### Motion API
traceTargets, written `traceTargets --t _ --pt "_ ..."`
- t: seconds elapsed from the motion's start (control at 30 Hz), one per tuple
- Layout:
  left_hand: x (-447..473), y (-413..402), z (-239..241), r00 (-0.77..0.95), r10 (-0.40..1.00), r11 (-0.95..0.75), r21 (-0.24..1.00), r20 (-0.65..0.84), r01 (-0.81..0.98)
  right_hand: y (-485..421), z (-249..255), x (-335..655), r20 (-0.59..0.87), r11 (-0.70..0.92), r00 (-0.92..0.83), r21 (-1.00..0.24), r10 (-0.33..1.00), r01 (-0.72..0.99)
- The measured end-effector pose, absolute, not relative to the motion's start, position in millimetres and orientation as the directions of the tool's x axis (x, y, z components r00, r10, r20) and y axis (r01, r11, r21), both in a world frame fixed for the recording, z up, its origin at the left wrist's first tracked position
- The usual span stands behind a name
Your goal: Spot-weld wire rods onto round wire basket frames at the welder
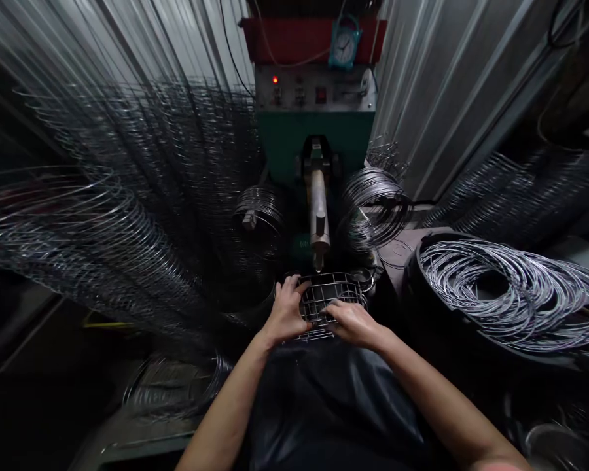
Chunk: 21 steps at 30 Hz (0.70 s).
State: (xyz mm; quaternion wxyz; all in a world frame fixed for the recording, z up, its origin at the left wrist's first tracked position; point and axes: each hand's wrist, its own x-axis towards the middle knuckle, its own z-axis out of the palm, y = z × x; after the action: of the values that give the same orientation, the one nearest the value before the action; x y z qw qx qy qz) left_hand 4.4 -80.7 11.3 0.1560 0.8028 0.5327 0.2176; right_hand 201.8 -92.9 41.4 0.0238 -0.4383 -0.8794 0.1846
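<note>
Left hand (pixel 285 309): closed on the near left side of a wire mesh basket (pixel 332 292), fingers curled over the wires. Right hand (pixel 356 325): closed on the basket's right side, fingers bent down across the mesh. Basket: held between both hands, tilted, directly below the tip of a vertical electrode arm (pixel 319 219), close to the tip but with contact not clearly visible. Lower edge just above a dark glossy apron (pixel 334 405) over the person's lap.

Behind the arm, a green spot welding machine (pixel 314 134), with a control panel (pixel 314 91) bearing switches and one lit red lamp (pixel 275 80). On top of the machine, a blue alarm clock (pixel 344 46), against a red housing (pixel 311 39). Either side of the arm, a bundle of wire rings: left bundle (pixel 258 209), right bundle (pixel 373 203). To the right, a black round tub (pixel 422 275) heaped with loose wire hoops (pixel 505 294). To the left, a dense mass of hanging wire rings (pixel 127 176), blurred toward the frame edge. Behind everything, corrugated metal sheeting (pixel 434 85).
</note>
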Motion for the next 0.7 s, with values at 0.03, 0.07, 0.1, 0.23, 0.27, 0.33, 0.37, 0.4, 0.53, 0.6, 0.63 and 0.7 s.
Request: traceTargets --t 0.03,0.07,0.1,0.23,0.27,0.33,0.37,0.4,0.53,0.6,0.63,0.7 --pt "5 -79 11 0.337 0.923 -0.386 0.485 0.188 0.785 -92 42 202 -0.124 0.546 -0.609 -0.332 0.783 0.769" --pt "5 -78 11 0.337 0.923 -0.384 0.489 0.185 0.783 -91 41 201 -0.121 0.542 -0.601 -0.321 0.79 0.777" --pt "4 -77 10 0.337 0.925 -0.38 0.494 0.178 0.782 -91 40 200 -0.114 0.539 -0.594 -0.312 0.796 0.782" --pt "2 -70 5 0.332 0.925 -0.379 0.522 0.185 0.765 -88 35 196 -0.081 0.543 -0.582 -0.278 0.809 0.792" --pt "1 -68 4 0.33 0.924 -0.382 0.526 0.195 0.76 -87 34 195 -0.075 0.546 -0.583 -0.271 0.809 0.793" --pt "0 -64 3 0.322 0.922 -0.387 0.528 0.215 0.756 -83 36 194 -0.074 0.548 -0.581 -0.252 0.811 0.797" --pt "-1 -61 4 0.318 0.922 -0.388 0.529 0.222 0.755 -81 38 193 -0.078 0.546 -0.577 -0.241 0.813 0.802" --pt "-1 -59 5 0.314 0.922 -0.388 0.53 0.227 0.754 -78 40 192 -0.081 0.542 -0.571 -0.23 0.817 0.808" --pt "-2 -48 9 0.31 0.928 -0.373 0.547 0.208 0.749 -68 44 191 -0.073 0.527 -0.552 -0.217 0.83 0.821" --pt "-1 -45 10 0.319 0.927 -0.373 0.554 0.196 0.744 -67 41 191 -0.053 0.526 -0.548 -0.212 0.835 0.823" --pt "-1 -45 10 0.323 0.926 -0.376 0.555 0.195 0.742 -68 39 192 -0.035 0.528 -0.546 -0.204 0.837 0.824" --pt "0 -45 9 0.324 0.923 -0.384 0.545 0.207 0.745 -69 32 194 0.021 0.536 -0.542 -0.184 0.84 0.824"
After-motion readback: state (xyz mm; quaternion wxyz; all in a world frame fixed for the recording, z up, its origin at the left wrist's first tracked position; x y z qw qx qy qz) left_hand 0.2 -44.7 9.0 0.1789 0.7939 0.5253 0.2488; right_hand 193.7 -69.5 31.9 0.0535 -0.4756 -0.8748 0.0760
